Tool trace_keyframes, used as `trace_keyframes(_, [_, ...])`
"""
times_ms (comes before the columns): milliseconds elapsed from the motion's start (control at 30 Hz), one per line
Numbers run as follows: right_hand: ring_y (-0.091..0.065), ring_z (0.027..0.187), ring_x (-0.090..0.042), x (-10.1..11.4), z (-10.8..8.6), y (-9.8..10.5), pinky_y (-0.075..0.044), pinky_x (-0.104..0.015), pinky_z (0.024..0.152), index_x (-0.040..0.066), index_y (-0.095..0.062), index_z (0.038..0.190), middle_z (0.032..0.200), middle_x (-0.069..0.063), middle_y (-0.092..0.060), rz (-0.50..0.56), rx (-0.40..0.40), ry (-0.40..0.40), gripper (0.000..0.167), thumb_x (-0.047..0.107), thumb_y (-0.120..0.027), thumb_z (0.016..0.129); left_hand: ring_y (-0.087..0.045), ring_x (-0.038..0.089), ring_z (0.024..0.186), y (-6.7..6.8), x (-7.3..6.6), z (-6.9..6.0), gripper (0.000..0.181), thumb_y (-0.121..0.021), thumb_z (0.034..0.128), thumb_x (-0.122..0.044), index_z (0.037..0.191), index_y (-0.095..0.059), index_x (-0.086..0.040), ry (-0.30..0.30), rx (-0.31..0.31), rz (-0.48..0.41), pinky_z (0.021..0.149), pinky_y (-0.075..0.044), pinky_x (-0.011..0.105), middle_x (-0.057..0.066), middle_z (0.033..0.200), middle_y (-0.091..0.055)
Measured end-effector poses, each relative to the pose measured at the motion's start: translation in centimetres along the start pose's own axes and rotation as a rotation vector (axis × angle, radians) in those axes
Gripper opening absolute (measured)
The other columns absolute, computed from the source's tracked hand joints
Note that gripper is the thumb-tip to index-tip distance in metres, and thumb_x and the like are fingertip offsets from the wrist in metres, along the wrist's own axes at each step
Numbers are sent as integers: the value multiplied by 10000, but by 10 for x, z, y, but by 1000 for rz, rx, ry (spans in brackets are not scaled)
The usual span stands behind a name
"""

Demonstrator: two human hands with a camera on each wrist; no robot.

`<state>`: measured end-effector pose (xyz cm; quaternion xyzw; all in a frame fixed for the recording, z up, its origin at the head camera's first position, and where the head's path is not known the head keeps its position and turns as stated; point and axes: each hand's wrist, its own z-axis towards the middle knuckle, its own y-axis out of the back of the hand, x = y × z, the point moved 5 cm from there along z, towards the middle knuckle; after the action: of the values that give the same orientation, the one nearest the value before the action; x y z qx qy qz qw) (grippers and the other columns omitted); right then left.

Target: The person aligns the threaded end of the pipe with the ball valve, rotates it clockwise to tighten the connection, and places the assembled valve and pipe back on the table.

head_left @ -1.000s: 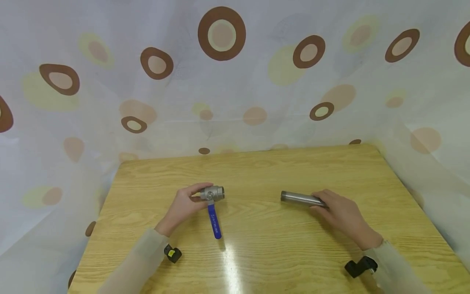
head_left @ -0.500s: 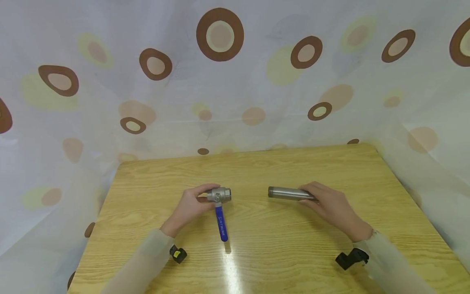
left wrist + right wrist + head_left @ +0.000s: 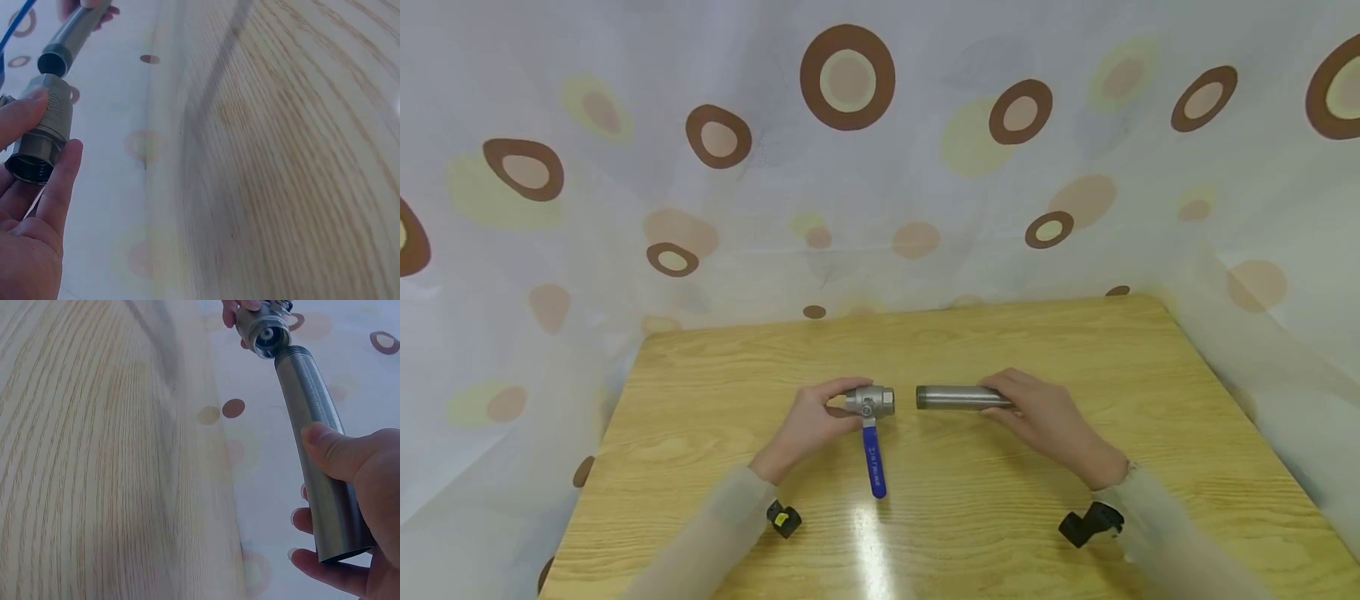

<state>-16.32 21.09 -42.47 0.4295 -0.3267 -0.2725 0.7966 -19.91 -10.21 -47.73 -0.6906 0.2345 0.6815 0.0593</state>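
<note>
While left fingers (image 3: 62,181) pinch the valve (image 3: 867,400), right fingers (image 3: 328,572) grip the pipe (image 3: 951,397).
Outer-end holds expose facing ends, pipe at valve's 3 o'clock.

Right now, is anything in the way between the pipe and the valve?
Nothing visible stands between them. In the head view, an open gap separates the pipe, in the right hand, from the valve, in the left hand. The blue handle points down the picture, outside that gap.
</note>
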Motion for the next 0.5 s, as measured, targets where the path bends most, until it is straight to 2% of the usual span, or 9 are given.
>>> trace_keyframes(300, [-597,782,-51,8,7,-7,-551,-259,598,133,-708,1189,1073,21,-719,22,-14,29,375,170,-856,846,-762,343,979,-8,-2,3,577,-755,852,7,1406,-659,-127,3,-2,-13,833,-669,409,226,1464,-570])
trace_keyframes(500, [-612,790,-58,8,9,-11,-566,-271,613,123,-705,1202,1082,16,-721,11,20,13,366,203,-841,872,-758,355,988,-9,-3,4,579,-753,859,-1,1421,-637,-79,-9,-4,2,819,-671,392,244,1458,-566])
